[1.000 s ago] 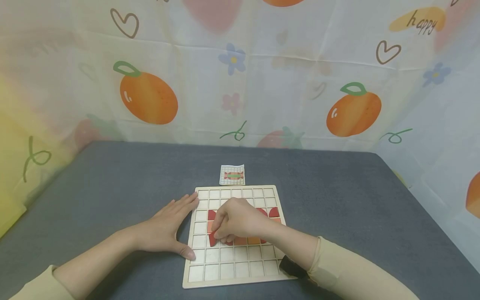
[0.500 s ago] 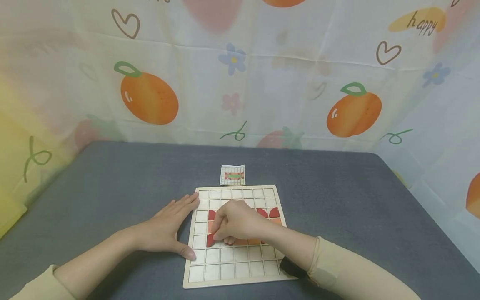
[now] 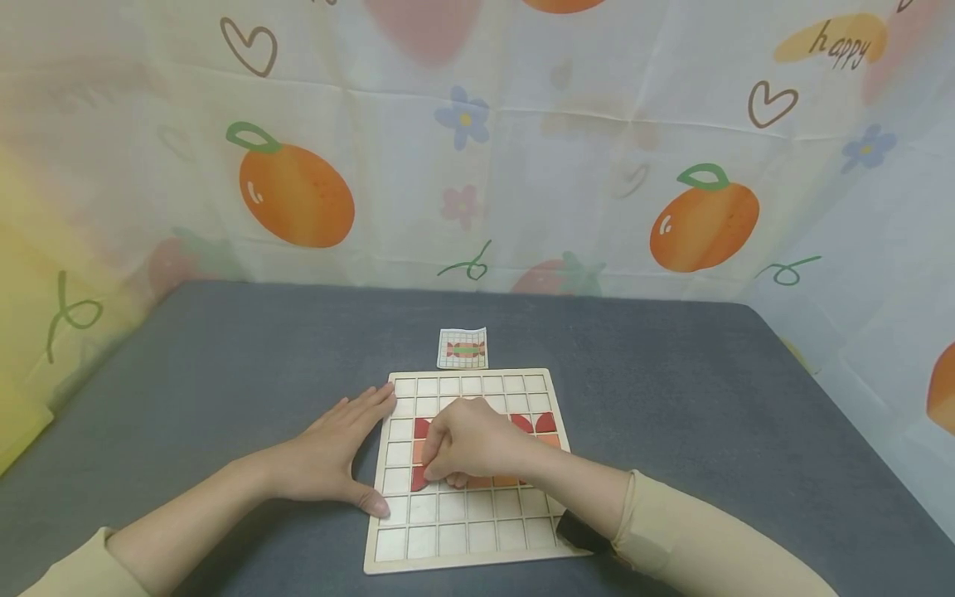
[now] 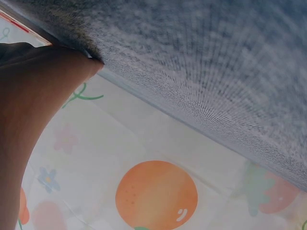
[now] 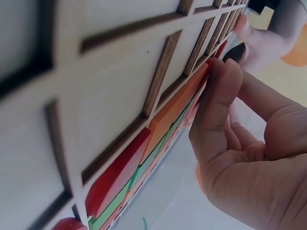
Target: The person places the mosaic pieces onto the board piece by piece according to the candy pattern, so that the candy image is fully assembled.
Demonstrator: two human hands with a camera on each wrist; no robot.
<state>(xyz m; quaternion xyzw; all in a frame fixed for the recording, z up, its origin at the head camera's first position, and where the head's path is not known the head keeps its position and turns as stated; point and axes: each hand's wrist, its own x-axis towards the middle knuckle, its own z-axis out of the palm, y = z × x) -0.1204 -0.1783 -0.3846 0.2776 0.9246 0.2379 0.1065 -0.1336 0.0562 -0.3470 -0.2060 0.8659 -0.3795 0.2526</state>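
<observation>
A wooden grid board (image 3: pixel 436 543) lies on the table, with red, orange and green pieces in its middle rows. The left hand (image 3: pixel 328 456) spans the board's left edge, fingertips by the upper part and thumb on the lower part. Over the left-middle cells, thumb and index finger of the right hand (image 3: pixel 481 444) pinch the edge of a red quarter-circle piece (image 3: pixel 418 479), which lies in a cell. In the right wrist view, the right hand (image 5: pixel 249 148) has its fingertips together at the row's far end, beyond orange pieces (image 5: pixel 168 115). The hand hides several cells.
Just behind the board lies a small pattern card (image 3: pixel 462 362) with a similar coloured figure. A black object (image 3: pixel 582 532) shows under the right forearm at the board's lower right corner. Behind the dark table (image 3: pixel 656 373) hangs a fruit-print cloth (image 3: pixel 567 174).
The red piece at the right fingertips was slanted one second ago; it has turned and settled into its cell. The left hand keeps its place on the board's edge.
</observation>
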